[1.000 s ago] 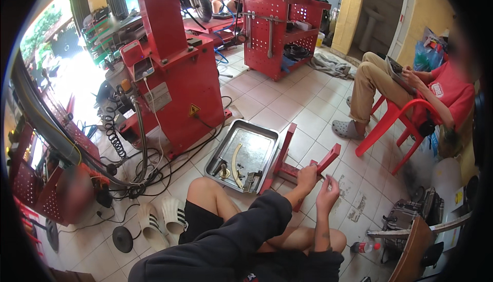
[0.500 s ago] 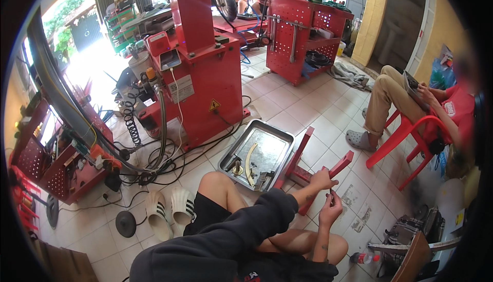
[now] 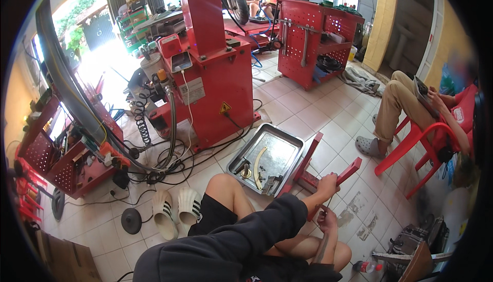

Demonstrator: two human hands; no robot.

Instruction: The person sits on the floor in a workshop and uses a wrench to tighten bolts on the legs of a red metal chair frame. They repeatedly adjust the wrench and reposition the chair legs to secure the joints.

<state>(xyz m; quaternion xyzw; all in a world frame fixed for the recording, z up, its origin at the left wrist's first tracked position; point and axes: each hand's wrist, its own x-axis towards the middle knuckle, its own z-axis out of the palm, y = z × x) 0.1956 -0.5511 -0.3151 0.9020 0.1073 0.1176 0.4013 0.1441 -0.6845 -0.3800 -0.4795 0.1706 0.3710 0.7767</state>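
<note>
My left hand [image 3: 325,188] is closed, right up against a red metal stand [image 3: 311,180]. What its fingers hold, if anything, is hidden. Just nearer to me, my right hand [image 3: 327,221] is curled, with a small dark piece showing at its fingertips, too small to name. Left of the stand lies a shallow metal tray [image 3: 294,143] on the floor. In it are a curved pale yellow strip [image 3: 261,163], a brass-coloured part [image 3: 246,171], a grey metal block [image 3: 271,185] and small dark bits.
A red machine cabinet [image 3: 221,89] stands ahead, cables [image 3: 172,166] coiled at its foot. Beyond is a red tool cart [image 3: 303,40]. Pale clogs [image 3: 189,206] sit by my knee. On the right, a person in red sits on a red chair [image 3: 418,146]; other people are at the back.
My right hand has dropped lower and curled in more. My left hand has closed, its fingers no longer stretched out. The whole view has shifted slightly.
</note>
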